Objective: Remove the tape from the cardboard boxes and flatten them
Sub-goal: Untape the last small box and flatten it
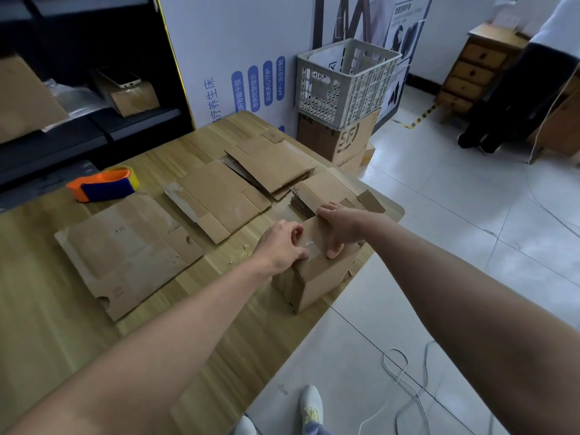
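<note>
A small closed cardboard box [317, 277] stands near the right edge of the wooden table [47, 309]. Clear tape [310, 246] runs across its top. My left hand [282, 243] has its fingers curled at the tape and pinches its raised end. My right hand [339, 227] lies on the box top, thumb pressing down beside the tape and fingers over the far edge. Flattened boxes lie on the table: a large one [125, 255] at the left, one [216, 199] in the middle, a stack [273, 161] behind and another stack [326, 189] just beyond my right hand.
An orange and blue tape dispenser [103, 185] sits at the table's far left. Beyond the table stands a white plastic crate [345, 83] on a cardboard carton [339, 139]. White cables [401, 381] trail over the tiled floor. Another person's legs [502, 108] stand at the far right.
</note>
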The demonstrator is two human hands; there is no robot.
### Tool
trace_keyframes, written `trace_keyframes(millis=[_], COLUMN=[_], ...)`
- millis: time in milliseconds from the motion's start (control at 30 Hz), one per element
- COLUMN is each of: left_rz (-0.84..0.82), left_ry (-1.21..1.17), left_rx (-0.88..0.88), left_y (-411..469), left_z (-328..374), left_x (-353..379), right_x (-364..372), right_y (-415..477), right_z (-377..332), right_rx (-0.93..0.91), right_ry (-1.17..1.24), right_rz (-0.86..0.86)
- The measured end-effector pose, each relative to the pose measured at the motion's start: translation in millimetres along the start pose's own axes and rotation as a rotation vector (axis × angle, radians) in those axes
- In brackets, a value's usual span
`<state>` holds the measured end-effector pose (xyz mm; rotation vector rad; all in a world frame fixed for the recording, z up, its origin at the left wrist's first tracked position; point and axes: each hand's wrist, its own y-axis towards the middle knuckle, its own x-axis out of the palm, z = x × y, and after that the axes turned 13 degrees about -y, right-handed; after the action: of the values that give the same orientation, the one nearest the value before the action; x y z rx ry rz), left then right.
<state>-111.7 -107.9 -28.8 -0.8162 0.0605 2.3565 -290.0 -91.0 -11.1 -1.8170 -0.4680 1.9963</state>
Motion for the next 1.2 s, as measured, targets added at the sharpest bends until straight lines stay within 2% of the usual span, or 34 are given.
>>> trace_keyframes(millis=[100,267,567,1033,1200], left_rz=[-0.027,0.035,0.085,0.185,0.183], left_ry=[0.031,0.087,-0.057,0.085,0.033], left_rx=[0.026,0.059,-0.041,-0.064,-0.061], left_y=[2,-1,-5,1,-6], left_z=[-1,0,5,13,8], left_x=[0,4,11,25,19], right_x=[2,3,-2,-2,-2], right_y=[0,0,-9,-12,-10], right_z=[1,3,3,10,11], right_rx=[0.012,0.006,-0.048,-0.168,-0.171], right_ry=[0.035,0.073,0.068,-0.002,-0.004], right_rz=[0.005,-0.001,0.015,0.055,0.052])
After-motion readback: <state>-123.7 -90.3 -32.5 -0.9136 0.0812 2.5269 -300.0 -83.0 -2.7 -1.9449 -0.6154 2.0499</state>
